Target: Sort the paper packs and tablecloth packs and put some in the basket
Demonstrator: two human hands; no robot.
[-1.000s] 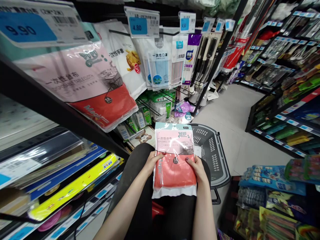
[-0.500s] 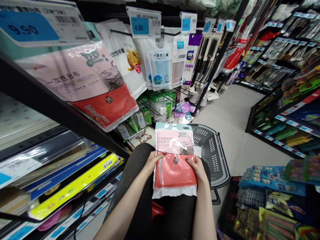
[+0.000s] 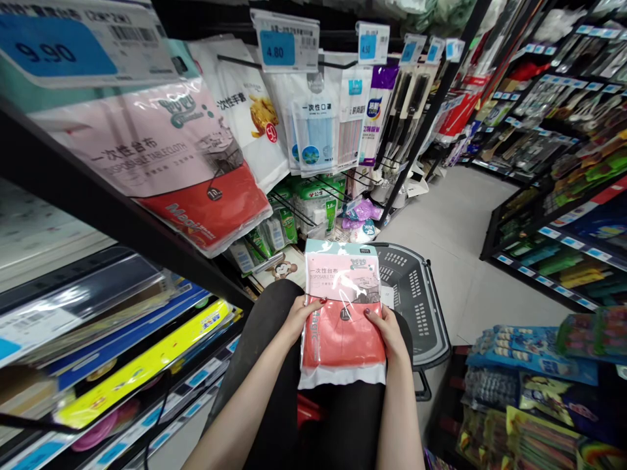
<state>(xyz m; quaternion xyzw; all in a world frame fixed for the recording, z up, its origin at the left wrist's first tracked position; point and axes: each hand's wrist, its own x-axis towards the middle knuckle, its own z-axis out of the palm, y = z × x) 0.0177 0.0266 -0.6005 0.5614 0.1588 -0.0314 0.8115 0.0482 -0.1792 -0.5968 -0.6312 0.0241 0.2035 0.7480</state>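
Note:
A pink and red packet of disposable tablecloth [image 3: 343, 339] lies tilted over my knees, its printed front facing up. My left hand [image 3: 297, 318] grips its left edge, thumb on the front and the other fingers hidden beneath. On the opposite edge my right hand [image 3: 390, 329] holds it the same way. Just beyond the packet, on the floor, stands a grey plastic shopping basket [image 3: 431, 326], partly covered by the packet and my right knee. A matching tablecloth packet [image 3: 196, 202] hangs on the rack at upper left.
Hanging packs of face masks [image 3: 313, 134] and disposable gloves [image 3: 249, 104] fill the rack ahead. A black shelf post [image 3: 122, 202] slants across the left. Bagged snacks [image 3: 543, 405] sit low at right. Grey tiled floor [image 3: 450, 202] runs between the shelves.
The shine on the held packet has shifted and brightened across its upper half. Both hands keep the same hold, and the view has barely moved.

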